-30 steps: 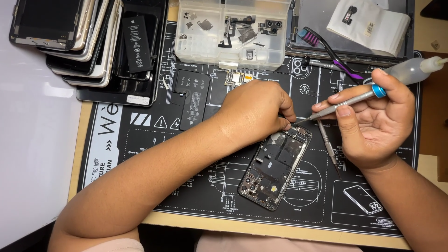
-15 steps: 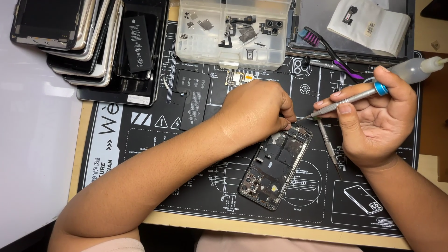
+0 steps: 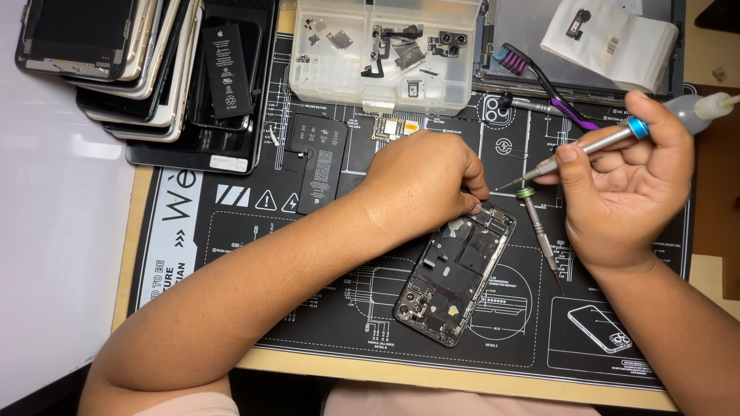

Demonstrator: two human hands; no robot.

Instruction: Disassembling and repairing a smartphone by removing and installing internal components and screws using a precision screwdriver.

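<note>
An opened phone (image 3: 456,271) with its insides exposed lies tilted on a black repair mat (image 3: 231,231). My left hand (image 3: 420,183) rests over the phone's top end, fingers curled and fingertips pressed on its upper edge. What the fingertips pinch is hidden. My right hand (image 3: 626,196) holds a slim silver screwdriver with a blue ring (image 3: 590,145). Its tip points left, just above the phone's top right corner and close to my left fingertips. A second screwdriver with a green ring (image 3: 541,235) lies on the mat beside the phone.
A clear parts box (image 3: 385,69) with small components stands at the back. A stack of phones and screens (image 3: 131,77) fills the back left, a loose black battery (image 3: 317,162) lies near it. A purple brush (image 3: 543,77) and a squeeze bottle (image 3: 705,106) are at the back right.
My right hand has lifted the blue-ringed screwdriver slightly up and to the right. My left hand and the phone have stayed put.
</note>
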